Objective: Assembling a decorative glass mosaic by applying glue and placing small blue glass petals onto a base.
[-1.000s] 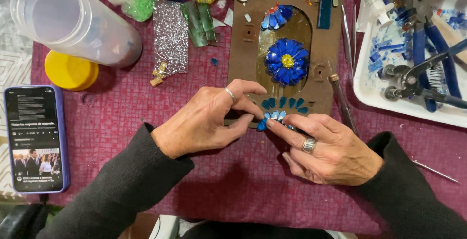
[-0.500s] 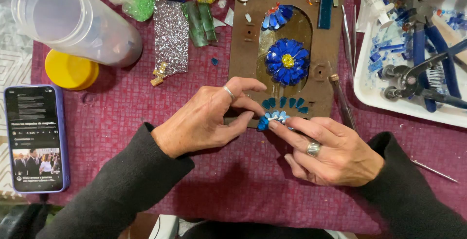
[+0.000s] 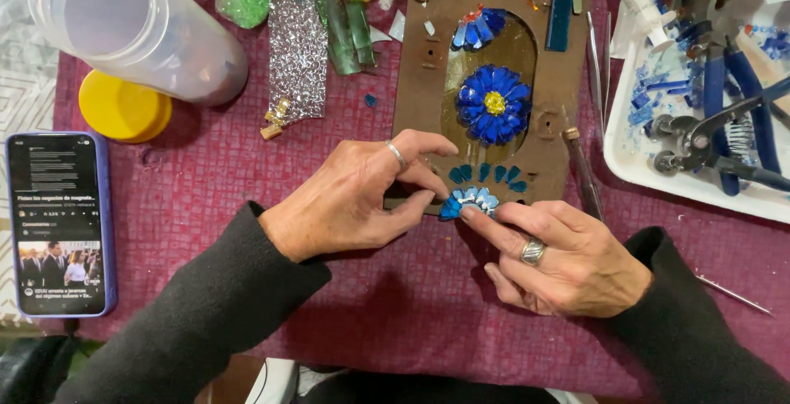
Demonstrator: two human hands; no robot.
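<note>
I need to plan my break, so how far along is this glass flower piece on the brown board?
Done: a full blue flower with yellow centre sits on the brown board, and a partial one above it. In hand: the left hand and right hand pinch a fan of small blue petals at the lower edge, beside a row of loose petals. Left: that lower flower looks unfinished.

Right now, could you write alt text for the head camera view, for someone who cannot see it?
Two hands, left hand and right hand, press a small fan of blue glass petals at the lower edge of a brown board bearing a blue mosaic flower. Around it on a maroon mat lie a phone, a clear jar and a white tray of pliers.
</note>
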